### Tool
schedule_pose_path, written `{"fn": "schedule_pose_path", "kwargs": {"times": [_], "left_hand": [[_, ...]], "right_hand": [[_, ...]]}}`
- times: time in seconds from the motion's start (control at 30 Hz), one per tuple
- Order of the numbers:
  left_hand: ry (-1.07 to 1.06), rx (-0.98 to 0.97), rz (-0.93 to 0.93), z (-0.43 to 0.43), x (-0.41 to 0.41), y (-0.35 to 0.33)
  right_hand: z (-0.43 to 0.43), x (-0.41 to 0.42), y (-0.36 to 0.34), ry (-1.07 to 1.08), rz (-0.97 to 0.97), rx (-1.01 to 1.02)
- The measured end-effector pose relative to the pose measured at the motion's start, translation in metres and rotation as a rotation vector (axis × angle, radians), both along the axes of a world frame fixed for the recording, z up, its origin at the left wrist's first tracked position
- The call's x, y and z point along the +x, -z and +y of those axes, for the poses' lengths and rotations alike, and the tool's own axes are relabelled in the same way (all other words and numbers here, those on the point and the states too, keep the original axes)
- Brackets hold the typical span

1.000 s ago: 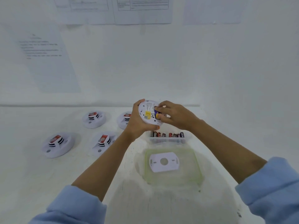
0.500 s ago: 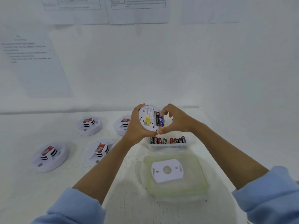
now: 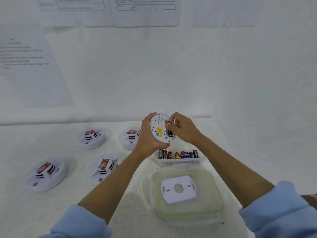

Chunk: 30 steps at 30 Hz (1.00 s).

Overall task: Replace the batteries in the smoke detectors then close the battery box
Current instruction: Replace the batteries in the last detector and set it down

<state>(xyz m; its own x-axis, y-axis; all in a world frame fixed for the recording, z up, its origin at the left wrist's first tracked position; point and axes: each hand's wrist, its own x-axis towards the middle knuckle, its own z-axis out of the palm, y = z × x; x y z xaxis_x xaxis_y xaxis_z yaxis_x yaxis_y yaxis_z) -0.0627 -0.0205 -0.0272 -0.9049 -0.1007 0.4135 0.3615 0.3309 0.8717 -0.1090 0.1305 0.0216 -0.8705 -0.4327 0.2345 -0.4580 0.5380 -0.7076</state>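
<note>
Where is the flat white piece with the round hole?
In the head view, the flat white piece lies low and right of centre, on the green-rimmed lid, just nearer than the battery box.

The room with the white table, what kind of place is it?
Probably a plain workroom or test bench, not a home: printed sheets on the wall, smoke detectors laid out on a white table, and an open battery box.

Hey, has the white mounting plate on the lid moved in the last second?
No. The white mounting plate lies at the same spot on the green-rimmed lid, in front of the battery box; only the camera tilted.
</note>
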Motion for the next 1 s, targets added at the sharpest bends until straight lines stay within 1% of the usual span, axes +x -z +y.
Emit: {"fn": "schedule_pose_path", "kwargs": {"times": [0.07, 0.2, 0.3, 0.4, 0.47, 0.5, 0.53, 0.57, 0.67, 0.7, 0.73, 0.8, 0.87, 0.93, 1.0], "left_hand": [[0.007, -0.01, 0.005, 0.002, -0.001, 0.0], [0.023, -0.031, 0.014, 0.001, -0.003, 0.0], [0.013, -0.027, 0.015, -0.002, -0.004, 0.0], [-0.001, -0.006, 0.025, -0.001, -0.007, -0.004], [-0.005, -0.001, 0.031, 0.0, -0.009, -0.008], [-0.011, -0.008, 0.034, -0.001, -0.009, -0.009], [-0.017, -0.014, 0.036, -0.002, -0.01, -0.01], [-0.023, -0.016, 0.037, -0.004, -0.011, -0.01], [-0.037, -0.019, 0.034, -0.008, -0.014, -0.011], [-0.038, -0.02, 0.032, -0.008, -0.015, -0.013], [-0.039, -0.024, 0.03, -0.008, -0.016, -0.014], [-0.042, -0.027, 0.027, -0.008, -0.018, -0.015], [-0.042, -0.016, 0.024, -0.009, -0.019, -0.015], [-0.038, -0.008, 0.017, -0.01, -0.02, -0.015], [-0.029, 0.002, 0.006, -0.011, -0.022, -0.012]], "right_hand": [[-0.002, -0.003, 0.0, 0.034, -0.038, -0.032], [-0.003, -0.004, 0.0, 0.043, -0.045, -0.085], [0.002, -0.002, -0.003, 0.027, 0.038, -0.141], [0.0, 0.003, -0.009, 0.053, 0.128, -0.262], [0.002, 0.003, -0.017, 0.105, 0.107, -0.345], [0.006, 0.002, -0.022, 0.148, 0.072, -0.342], [0.012, 0.0, -0.027, 0.179, 0.022, -0.287], [0.018, -0.001, -0.03, 0.179, -0.055, -0.184], [0.031, 0.002, -0.028, 0.023, -0.38, 0.183], [0.032, 0.003, -0.025, -0.007, -0.418, 0.261], [0.032, 0.001, -0.023, 0.002, -0.395, 0.297], [0.03, -0.014, -0.02, 0.127, -0.21, 0.31], [0.023, -0.034, -0.016, 0.272, -0.045, 0.371], [0.012, -0.046, -0.014, 0.3, -0.014, 0.525], [0.002, -0.054, -0.011, 0.228, -0.042, 0.736]]}}
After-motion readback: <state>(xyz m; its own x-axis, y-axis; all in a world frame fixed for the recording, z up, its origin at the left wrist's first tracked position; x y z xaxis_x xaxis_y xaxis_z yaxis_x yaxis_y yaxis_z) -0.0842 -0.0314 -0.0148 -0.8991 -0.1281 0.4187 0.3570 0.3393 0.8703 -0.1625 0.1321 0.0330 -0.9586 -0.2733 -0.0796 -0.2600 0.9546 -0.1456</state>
